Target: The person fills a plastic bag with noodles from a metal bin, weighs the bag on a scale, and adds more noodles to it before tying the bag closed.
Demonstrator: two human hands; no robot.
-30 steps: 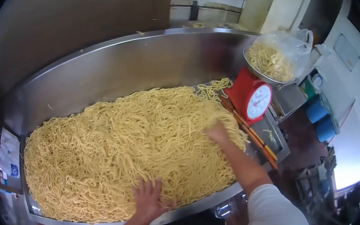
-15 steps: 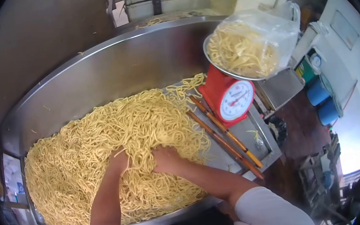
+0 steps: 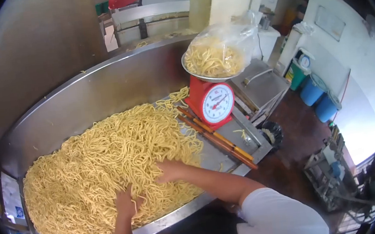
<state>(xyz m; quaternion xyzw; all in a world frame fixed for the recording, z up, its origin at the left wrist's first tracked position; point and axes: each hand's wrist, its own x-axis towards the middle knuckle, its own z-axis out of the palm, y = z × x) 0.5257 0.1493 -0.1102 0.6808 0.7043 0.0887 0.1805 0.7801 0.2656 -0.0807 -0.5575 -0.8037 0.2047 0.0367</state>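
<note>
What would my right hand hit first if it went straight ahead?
The noodles. Your right hand points into the heap, its fingertips at the strands; how deep they reach is hard to tell.

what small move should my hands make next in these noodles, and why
Probably a slight lift and shake to loosen the noodles: the left hand and right hand are both in the pile, fingers partly hidden among the strands, which lie heaped and tangled around them.
</note>
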